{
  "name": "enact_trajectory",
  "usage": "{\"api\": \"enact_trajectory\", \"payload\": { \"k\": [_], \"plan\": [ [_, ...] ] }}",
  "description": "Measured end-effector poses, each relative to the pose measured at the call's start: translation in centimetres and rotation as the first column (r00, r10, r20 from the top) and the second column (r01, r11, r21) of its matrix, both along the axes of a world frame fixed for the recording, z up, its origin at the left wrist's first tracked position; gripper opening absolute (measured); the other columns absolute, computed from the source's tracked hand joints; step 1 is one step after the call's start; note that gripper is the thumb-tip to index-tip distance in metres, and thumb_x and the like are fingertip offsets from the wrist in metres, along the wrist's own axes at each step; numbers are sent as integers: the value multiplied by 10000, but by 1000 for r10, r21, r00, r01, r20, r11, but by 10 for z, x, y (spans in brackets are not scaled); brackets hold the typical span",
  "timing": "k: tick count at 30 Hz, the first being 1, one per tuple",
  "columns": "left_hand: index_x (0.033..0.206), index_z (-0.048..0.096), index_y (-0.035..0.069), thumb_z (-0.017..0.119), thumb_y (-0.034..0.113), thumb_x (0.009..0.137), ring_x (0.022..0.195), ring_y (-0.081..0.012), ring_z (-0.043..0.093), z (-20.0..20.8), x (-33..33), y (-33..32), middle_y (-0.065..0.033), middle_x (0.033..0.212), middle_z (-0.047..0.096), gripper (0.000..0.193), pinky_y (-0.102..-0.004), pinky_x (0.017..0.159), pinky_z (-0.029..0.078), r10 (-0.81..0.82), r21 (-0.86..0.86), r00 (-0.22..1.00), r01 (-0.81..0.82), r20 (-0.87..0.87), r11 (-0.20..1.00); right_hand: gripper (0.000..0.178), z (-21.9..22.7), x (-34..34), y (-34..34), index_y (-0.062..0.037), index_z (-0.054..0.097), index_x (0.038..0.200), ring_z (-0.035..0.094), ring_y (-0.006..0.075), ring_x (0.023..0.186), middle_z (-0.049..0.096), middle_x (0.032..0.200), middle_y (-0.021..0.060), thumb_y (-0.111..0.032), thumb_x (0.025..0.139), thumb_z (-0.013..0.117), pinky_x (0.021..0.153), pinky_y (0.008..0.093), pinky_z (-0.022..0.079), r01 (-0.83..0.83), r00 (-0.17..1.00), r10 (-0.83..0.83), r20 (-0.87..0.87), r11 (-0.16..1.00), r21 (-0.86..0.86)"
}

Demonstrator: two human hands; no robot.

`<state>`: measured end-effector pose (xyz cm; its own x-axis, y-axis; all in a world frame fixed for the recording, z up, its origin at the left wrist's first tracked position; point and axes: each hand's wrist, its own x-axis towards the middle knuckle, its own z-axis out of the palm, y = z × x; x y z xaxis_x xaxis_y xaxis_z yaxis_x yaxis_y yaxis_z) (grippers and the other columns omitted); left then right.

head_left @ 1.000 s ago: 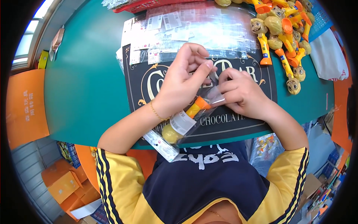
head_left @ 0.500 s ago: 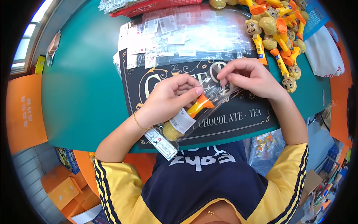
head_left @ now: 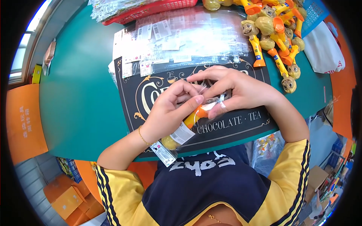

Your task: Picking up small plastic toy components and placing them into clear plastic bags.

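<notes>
A toy figure [head_left: 191,119] with a yellow stick body, an orange foot and a round golden head lies slanted inside a clear plastic bag [head_left: 182,135] with a white barcode label. My left hand [head_left: 174,107] is closed around the bag and the toy near its foot end, thumb on top. At the bag's upper end, my right hand [head_left: 241,88] pinches the loose clear plastic between thumb and fingers, its index finger close to my left fingertips. Part of the bag's mouth is hidden under the fingers.
A black printed mat [head_left: 128,101] lies on the green table [head_left: 75,113]. Flat clear bags with labels [head_left: 181,41] are stacked beyond my hands. Several loose toy figures [head_left: 279,28] are heaped at the far right by a blue basket [head_left: 315,15]. A red basket [head_left: 158,6] stands far left.
My right hand has moved left and inward over the bag's open end, its fingers now bent over the plastic that they were holding out to the right. The left hand keeps its hold.
</notes>
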<state>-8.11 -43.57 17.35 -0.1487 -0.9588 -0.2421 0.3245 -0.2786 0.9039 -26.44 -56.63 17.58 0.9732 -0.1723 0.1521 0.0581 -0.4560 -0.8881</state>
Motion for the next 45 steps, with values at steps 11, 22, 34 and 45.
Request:
{"api": "enact_trajectory", "payload": {
  "k": [11,22,34,45],
  "plan": [
    [977,485,41,538,129,946,931,-84,569,9,-1,3,-48,1009,571,107,-217,801,472,-65,31,997,67,-35,997,361,1,-3,13,-120,716,995,547,216,1056,566,1176,90,-67,646,794,886,338,456,82,995,-89,39,983,164],
    [1002,478,41,512,140,960,855,-59,582,5,-4,5,-51,955,607,113,-194,717,478,8,30,1000,-8,10,1000,321,-3,-1,14,-97,719,911,575,212,1019,594,1151,89,-84,608,823,857,332,471,134,991,-136,-9,967,216],
    [980,446,13,491,114,961,715,-78,616,13,-5,8,-106,952,652,112,-217,608,503,-18,36,957,8,291,999,358,7,-13,-1,-82,683,1064,592,190,977,595,1150,113,-98,716,763,826,305,485,27,997,-16,-69,989,147],
    [1045,373,48,524,25,900,897,-105,591,7,3,5,-71,970,567,210,-235,694,522,116,101,992,-120,45,988,258,9,-15,8,20,620,1060,635,85,852,668,954,66,-18,813,686,765,203,510,346,937,-170,-306,581,737]
  ]
}}
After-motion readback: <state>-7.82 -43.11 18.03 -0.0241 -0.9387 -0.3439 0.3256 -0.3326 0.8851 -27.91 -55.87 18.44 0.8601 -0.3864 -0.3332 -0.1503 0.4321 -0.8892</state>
